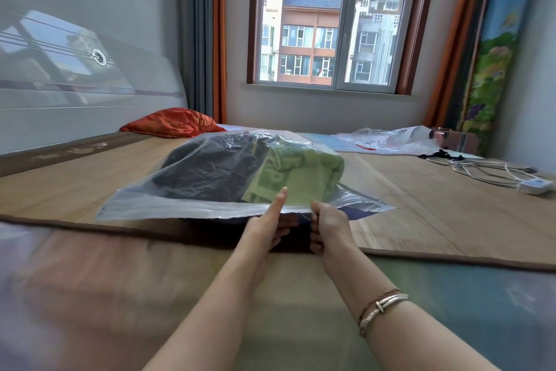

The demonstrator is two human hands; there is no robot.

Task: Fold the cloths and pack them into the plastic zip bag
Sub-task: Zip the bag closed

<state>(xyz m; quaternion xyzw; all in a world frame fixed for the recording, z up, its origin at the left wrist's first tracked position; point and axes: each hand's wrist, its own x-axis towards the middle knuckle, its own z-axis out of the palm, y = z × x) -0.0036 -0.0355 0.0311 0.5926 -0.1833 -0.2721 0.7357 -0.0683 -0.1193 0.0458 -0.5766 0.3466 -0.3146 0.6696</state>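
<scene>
Both hands were at the bag's mouth: the left hand (266, 224) pinched the near edge, thumb straight on top, fingers curled beneath, and the right hand (326, 227) gripped the same edge just beside it, seemingly to line up the zip strip for sealing. The plastic zip bag (144, 202) lay on the bed's woven mat (436, 208), holding a folded dark cloth (207, 169) beside a green cloth (304, 172); packing looked nearly done.

Both forearms extend forward, bare, close together. Left hand (267, 227): thumb straight on top of the bag's near edge, fingers curled beneath, pinching it. Right hand (329, 229): thumb above, fingers curled under, pinching likewise. Bracelets on the right wrist.
</scene>
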